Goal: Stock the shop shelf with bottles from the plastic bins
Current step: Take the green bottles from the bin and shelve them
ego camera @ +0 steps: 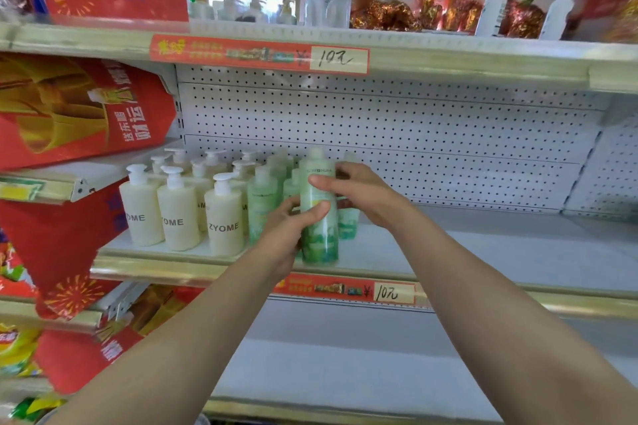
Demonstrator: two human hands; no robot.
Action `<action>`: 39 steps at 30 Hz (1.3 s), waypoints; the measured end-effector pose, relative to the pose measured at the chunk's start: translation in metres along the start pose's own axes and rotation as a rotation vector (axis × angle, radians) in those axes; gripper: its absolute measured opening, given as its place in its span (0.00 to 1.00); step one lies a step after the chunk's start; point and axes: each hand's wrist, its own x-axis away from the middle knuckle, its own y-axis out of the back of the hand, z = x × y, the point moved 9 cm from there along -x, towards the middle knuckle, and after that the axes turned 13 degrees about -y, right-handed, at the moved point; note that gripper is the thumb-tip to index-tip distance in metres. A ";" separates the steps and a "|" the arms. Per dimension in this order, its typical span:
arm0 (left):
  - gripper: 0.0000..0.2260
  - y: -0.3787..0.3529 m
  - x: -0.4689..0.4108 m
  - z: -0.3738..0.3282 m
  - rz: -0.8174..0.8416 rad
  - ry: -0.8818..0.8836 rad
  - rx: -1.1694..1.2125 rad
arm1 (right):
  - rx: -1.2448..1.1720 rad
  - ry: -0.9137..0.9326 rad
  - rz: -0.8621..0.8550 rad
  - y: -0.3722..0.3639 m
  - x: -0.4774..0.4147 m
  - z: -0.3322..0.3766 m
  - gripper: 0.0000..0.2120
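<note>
- Your left hand (286,229) gripped the lower half of a green bottle (319,217), thumb across its front and fingers curled round its left side.
- Your right hand (362,193) held the same bottle higher up, thumb pressed on the label near the shoulder and fingers wrapped behind.
- The bottle stood upright at the front of the middle shelf (500,252); I could not tell whether its base rested on the board or hung just above it.
- More green bottles (260,207) stood just beside it on the left and behind it.
- Left of those, cream pump bottles (224,221) stood in rows.
- A red price strip (345,290) ran along the shelf edge below the bottle.
- Red bags (69,114) hung at the far left.
</note>
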 end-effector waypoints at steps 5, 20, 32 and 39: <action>0.16 -0.007 -0.016 -0.024 -0.070 -0.188 -0.409 | -0.091 0.003 -0.092 0.032 -0.005 -0.006 0.19; 0.21 0.013 -0.039 -0.015 -0.026 -0.583 -1.081 | 0.052 -0.117 -0.259 0.052 -0.047 -0.083 0.31; 0.21 0.014 -0.040 -0.012 -0.039 -0.531 -1.085 | 0.058 -0.110 -0.240 0.051 -0.050 -0.088 0.28; 0.23 0.015 -0.040 -0.017 0.013 -0.469 -1.168 | 0.109 -0.137 -0.250 0.049 -0.035 -0.088 0.29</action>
